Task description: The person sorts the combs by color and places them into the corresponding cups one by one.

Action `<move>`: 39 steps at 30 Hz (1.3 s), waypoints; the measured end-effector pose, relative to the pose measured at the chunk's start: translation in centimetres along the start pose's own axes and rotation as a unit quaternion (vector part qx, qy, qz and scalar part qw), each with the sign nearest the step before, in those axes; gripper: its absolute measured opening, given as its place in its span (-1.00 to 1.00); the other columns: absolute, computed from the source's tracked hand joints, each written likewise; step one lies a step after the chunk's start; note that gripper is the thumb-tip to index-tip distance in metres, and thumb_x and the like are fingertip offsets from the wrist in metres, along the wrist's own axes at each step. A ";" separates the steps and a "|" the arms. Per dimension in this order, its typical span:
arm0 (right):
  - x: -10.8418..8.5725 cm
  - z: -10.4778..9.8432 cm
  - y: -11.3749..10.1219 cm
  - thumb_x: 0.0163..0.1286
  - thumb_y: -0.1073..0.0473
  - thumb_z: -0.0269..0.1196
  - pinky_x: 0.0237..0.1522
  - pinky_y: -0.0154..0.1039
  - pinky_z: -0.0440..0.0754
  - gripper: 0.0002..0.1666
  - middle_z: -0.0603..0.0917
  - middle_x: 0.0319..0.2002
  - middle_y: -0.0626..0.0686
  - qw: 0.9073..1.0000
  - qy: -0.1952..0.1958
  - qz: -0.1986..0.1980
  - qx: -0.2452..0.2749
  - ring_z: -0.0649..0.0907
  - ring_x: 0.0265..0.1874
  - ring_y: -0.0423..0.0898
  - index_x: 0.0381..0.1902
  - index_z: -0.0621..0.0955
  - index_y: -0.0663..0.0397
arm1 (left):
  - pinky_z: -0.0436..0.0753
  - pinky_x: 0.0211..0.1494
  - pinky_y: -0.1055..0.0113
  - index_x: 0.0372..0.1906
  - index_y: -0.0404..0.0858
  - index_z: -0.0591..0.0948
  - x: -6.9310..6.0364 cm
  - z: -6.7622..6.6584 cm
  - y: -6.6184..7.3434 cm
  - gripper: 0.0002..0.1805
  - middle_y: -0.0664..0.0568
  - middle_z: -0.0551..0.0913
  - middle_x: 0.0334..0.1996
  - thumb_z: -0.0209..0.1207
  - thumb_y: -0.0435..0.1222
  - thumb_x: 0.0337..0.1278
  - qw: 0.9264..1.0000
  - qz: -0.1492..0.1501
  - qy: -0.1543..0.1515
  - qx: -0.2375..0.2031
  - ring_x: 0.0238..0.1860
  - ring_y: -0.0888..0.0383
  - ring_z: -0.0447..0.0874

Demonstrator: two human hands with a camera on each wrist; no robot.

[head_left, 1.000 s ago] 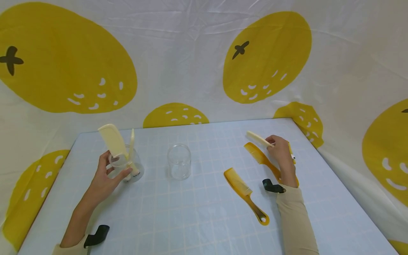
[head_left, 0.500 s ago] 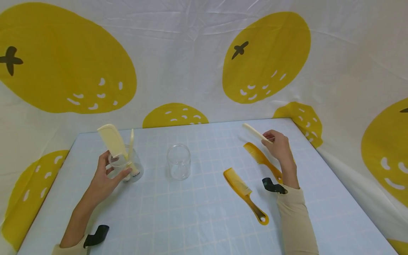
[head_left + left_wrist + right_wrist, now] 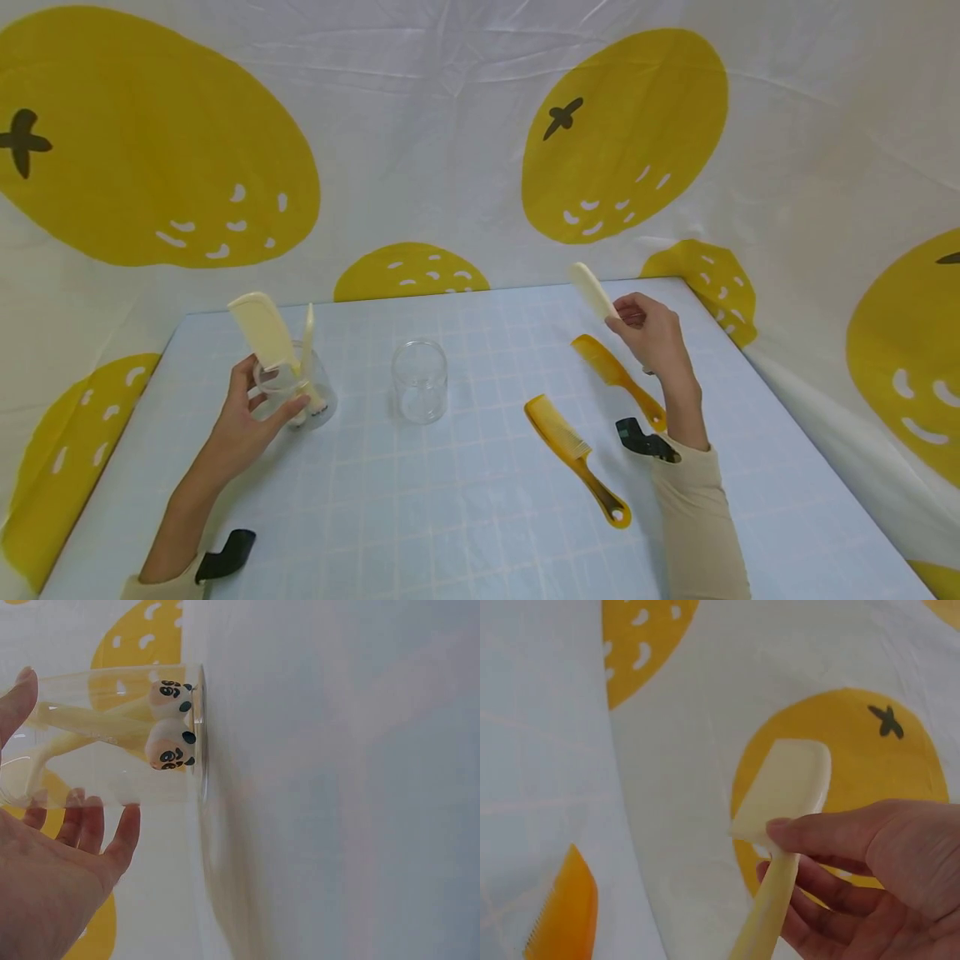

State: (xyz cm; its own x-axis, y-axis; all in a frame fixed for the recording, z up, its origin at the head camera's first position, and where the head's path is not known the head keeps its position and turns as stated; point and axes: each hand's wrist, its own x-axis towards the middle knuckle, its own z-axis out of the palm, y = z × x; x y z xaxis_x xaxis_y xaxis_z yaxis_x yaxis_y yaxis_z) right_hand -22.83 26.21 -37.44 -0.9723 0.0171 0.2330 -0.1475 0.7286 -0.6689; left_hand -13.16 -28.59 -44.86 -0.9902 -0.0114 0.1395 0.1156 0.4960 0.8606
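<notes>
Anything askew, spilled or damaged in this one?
Nothing looks spilled or visibly damaged. At most, the two cream combs in the jar held by the left hand look askew: their heads lean apart above the rim, panda-faced ends at the base. That seems ordinary for loose combs.

My remote feed showed a beige left sleeve (image 3: 163, 590) and matching right sleeve (image 3: 701, 525). I saw bent black mounts (image 3: 227, 556) jutting from both; left hand (image 3: 247, 425) and right hand (image 3: 654, 337) were bare.

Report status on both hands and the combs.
Left hand gripping glass, two cream combs inside. Right hand pinching third cream comb, off table. Second glass standing between them; two amber combs lying nearby.
</notes>
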 end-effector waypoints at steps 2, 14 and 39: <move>-0.1 -0.1 -0.4 0.46 0.18 0.35 0.08 0.19 0.66 -0.66 0.69 -0.06 0.31 1.000 0.000 -0.009 0.006 0.69 -0.07 0.23 0.05 0.61 0.31 | 0.12 0.37 -0.52 0.62 -0.26 -0.20 0.0 0.0 0.1 0.05 -0.36 0.00 0.49 0.31 -0.26 0.37 1.000 0.000 0.000 -0.001 0.44 -0.39 0.01; -0.6 -0.1 -2.7 0.39 0.18 0.41 -0.15 -0.44 0.68 -0.65 0.73 -0.12 0.24 0.998 0.003 -0.060 0.029 0.74 -0.14 0.14 0.02 0.63 0.28 | 0.12 0.36 -0.53 0.61 -0.27 -0.20 -0.1 0.0 0.3 0.05 -0.39 0.00 0.50 0.32 -0.25 0.37 1.000 -0.001 0.000 -0.001 0.43 -0.40 0.01; -2.3 1.1 -7.2 0.28 0.23 0.50 -0.15 -0.44 0.68 -0.62 0.75 -0.18 0.17 0.982 -0.040 -0.098 0.154 0.75 -0.21 -0.10 -0.02 0.62 0.26 | 0.11 0.38 -0.50 0.61 -0.28 -0.21 0.0 -0.1 0.4 0.06 -0.39 0.00 0.49 0.32 -0.22 0.37 1.000 -0.014 -0.003 -0.005 0.44 -0.39 0.00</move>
State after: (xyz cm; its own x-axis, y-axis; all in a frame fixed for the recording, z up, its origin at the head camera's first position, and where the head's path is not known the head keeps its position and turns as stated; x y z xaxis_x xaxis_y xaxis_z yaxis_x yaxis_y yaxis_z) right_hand -19.72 20.21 -33.92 -0.9290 -0.1654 0.3310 -0.3693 0.4705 -0.8014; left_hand -13.10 -28.44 -44.46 -0.9935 -0.0195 0.1124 0.0887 0.4871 0.8688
